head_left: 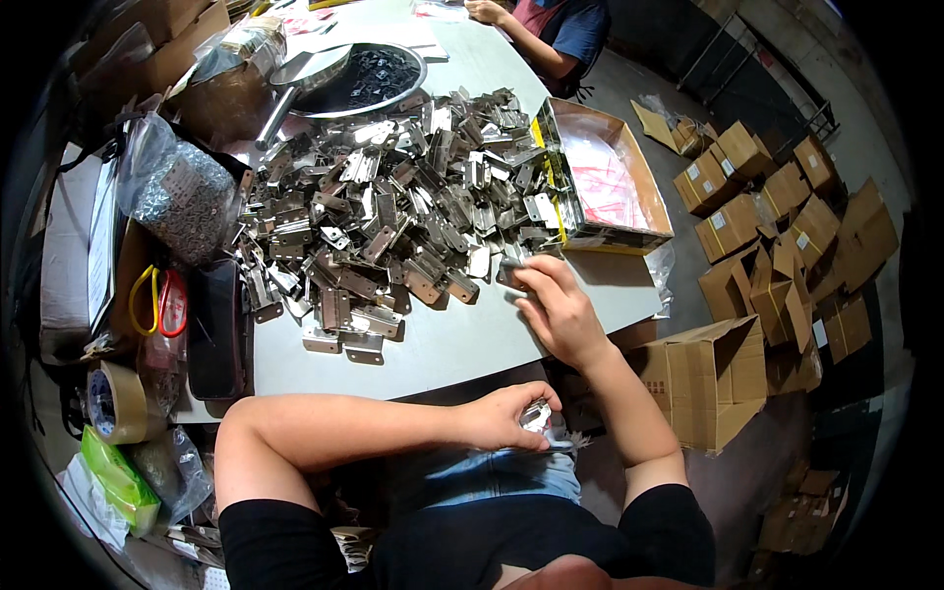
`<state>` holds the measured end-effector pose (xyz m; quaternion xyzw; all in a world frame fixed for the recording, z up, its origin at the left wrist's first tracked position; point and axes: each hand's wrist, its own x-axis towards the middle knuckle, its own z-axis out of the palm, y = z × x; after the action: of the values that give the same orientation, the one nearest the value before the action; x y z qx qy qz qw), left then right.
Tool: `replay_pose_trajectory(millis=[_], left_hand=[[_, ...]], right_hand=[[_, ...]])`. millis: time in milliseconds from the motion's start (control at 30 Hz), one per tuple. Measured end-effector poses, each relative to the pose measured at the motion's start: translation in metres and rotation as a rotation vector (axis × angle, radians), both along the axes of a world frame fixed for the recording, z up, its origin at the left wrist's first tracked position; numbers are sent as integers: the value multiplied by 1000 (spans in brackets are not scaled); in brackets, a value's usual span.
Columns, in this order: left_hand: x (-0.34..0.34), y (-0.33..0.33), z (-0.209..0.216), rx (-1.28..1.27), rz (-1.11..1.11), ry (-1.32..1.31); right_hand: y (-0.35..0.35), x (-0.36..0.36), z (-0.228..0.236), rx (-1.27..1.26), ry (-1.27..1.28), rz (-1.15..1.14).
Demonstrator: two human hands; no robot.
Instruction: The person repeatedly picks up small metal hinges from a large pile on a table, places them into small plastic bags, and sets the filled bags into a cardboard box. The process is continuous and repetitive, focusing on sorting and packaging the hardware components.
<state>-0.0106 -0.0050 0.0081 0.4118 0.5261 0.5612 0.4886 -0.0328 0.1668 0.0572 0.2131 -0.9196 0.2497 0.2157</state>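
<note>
The right hand [556,313] is pinching a metal hinge plate [512,267] at the lower right edge of the hinge pile [393,216] mid-frame; the left hand [511,415] is curling around a shiny piece [536,417] over the lap, lower centre; judging by this, picking is underway, calling for a clean lift; the white table [462,339] is sitting among cardboard boxes [777,226] at right.
</note>
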Motion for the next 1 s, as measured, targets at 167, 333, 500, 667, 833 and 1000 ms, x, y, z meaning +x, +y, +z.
replay_pose_trajectory(millis=[167, 333, 500, 667, 833, 1000], left_hand=[[4, 1, -6, 32, 28, 13], [13, -2, -5, 21, -118, 35], [15, -4, -5, -38, -159, 111], [9, -3, -4, -48, -142, 111], [8, -3, -7, -17, -135, 143], [12, -2, -10, -14, -143, 141]], right_hand=[[-2, 12, 1, 214, -85, 138], [17, 47, -17, 224, 74, 272], [15, 51, -19, 67, 149, 127], [11, 35, -14, -46, 94, -90], [16, 32, -12, -398, -98, -320], [23, 24, -6, -144, -27, -205]])
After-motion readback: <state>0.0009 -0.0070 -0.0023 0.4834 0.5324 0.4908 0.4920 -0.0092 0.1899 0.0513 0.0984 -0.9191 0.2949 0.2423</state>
